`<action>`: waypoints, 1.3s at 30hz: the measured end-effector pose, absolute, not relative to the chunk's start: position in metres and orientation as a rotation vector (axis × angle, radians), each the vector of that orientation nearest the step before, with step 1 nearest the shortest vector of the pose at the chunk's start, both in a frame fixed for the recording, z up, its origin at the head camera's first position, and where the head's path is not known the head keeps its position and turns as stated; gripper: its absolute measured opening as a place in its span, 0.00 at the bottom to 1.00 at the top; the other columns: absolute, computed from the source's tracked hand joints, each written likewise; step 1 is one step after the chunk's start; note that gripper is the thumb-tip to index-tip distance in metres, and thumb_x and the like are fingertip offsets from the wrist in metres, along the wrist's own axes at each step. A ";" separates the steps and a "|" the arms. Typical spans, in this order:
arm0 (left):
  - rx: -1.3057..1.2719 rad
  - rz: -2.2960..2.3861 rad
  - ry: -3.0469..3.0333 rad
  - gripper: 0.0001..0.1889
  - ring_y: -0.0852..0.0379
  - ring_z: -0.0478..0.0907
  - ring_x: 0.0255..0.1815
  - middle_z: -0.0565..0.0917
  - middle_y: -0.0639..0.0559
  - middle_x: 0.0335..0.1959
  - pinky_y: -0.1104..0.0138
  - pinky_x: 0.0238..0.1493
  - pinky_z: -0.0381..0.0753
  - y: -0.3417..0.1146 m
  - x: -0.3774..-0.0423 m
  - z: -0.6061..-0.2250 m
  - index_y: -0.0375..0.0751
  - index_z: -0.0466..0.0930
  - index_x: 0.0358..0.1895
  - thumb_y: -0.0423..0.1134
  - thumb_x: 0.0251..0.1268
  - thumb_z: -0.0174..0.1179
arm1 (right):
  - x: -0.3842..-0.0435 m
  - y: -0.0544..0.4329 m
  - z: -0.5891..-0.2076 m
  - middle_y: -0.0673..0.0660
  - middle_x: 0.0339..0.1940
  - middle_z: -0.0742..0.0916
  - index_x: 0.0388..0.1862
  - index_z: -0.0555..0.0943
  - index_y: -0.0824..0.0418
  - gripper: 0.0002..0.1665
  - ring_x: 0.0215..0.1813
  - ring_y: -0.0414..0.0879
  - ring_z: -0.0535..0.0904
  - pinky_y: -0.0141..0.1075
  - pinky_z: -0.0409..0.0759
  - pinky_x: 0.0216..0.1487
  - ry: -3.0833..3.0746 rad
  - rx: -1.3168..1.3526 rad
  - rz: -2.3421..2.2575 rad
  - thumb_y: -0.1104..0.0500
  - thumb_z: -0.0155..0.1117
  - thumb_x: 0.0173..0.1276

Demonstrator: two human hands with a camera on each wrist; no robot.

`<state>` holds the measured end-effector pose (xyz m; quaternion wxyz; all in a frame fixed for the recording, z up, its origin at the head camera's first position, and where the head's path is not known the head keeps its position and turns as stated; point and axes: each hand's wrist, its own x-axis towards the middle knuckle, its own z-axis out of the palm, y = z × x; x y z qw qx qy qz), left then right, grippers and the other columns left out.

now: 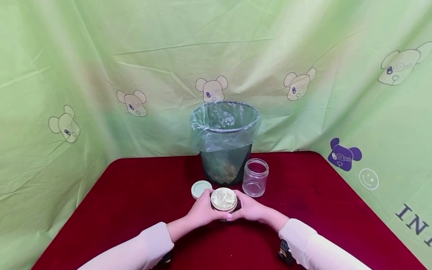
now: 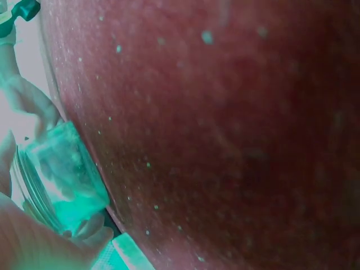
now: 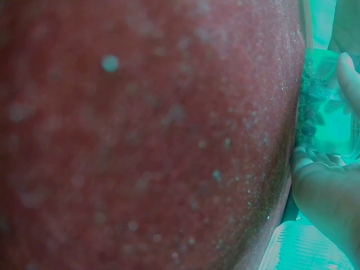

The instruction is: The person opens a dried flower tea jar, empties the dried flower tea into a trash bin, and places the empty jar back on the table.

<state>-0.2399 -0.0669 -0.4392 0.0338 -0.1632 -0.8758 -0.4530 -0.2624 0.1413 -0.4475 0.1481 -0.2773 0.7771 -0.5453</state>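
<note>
From the head view, we see our left hand (image 1: 204, 210) and right hand (image 1: 249, 207) curled round a lidded jar (image 1: 224, 198), which stands at the centre of the clock formed by our red table (image 1: 135, 198). From that jar, a mesh bin (image 1: 225, 165) is at twelve, an uncovered glass jar (image 1: 255, 179) at two, and a pale lid (image 1: 201, 189) at ten, just beside our left fingers.

In the left wrist view, we find the lidded jar toward eight, gripped from both sides.

In the right wrist view, it sits near three, with small dark pieces (image 3: 308, 109) inside.
</note>
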 end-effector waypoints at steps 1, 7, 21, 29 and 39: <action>-0.513 -1.417 -2.691 0.51 0.50 0.75 0.53 0.77 0.44 0.52 0.55 0.54 0.74 -0.068 -0.241 -0.439 0.30 0.67 0.59 0.55 0.32 0.81 | -0.262 0.141 -0.447 0.58 0.56 0.80 0.63 0.67 0.70 0.43 0.59 0.49 0.74 0.33 0.69 0.60 2.234 -0.794 -1.568 0.65 0.78 0.50; -0.671 -1.557 -2.722 0.49 0.51 0.76 0.53 0.78 0.45 0.51 0.59 0.54 0.74 -0.080 -0.253 -0.438 0.29 0.63 0.64 0.48 0.40 0.80 | -0.263 0.141 -0.447 0.57 0.55 0.81 0.63 0.66 0.70 0.44 0.58 0.48 0.74 0.37 0.69 0.60 2.250 -0.796 -1.545 0.63 0.79 0.50; -1.320 -1.877 -2.673 0.42 0.55 0.71 0.61 0.75 0.45 0.59 0.66 0.62 0.68 -0.101 -0.291 -0.436 0.32 0.61 0.66 0.29 0.46 0.75 | -0.264 0.140 -0.448 0.54 0.54 0.81 0.61 0.68 0.68 0.43 0.58 0.48 0.74 0.31 0.68 0.59 2.270 -0.788 -1.538 0.62 0.80 0.49; -1.234 -1.866 -2.681 0.39 0.55 0.73 0.58 0.77 0.46 0.55 0.67 0.60 0.69 -0.097 -0.287 -0.436 0.31 0.65 0.64 0.28 0.46 0.75 | -0.263 0.140 -0.446 0.54 0.54 0.81 0.61 0.68 0.67 0.43 0.58 0.48 0.74 0.32 0.68 0.59 2.272 -0.784 -1.532 0.62 0.80 0.49; -0.989 -1.817 -2.677 0.39 0.54 0.73 0.58 0.77 0.48 0.54 0.67 0.60 0.68 -0.090 -0.271 -0.440 0.33 0.66 0.62 0.33 0.45 0.77 | -0.259 0.140 -0.441 0.57 0.56 0.80 0.63 0.67 0.70 0.43 0.59 0.48 0.74 0.32 0.68 0.60 2.245 -0.812 -1.545 0.63 0.79 0.50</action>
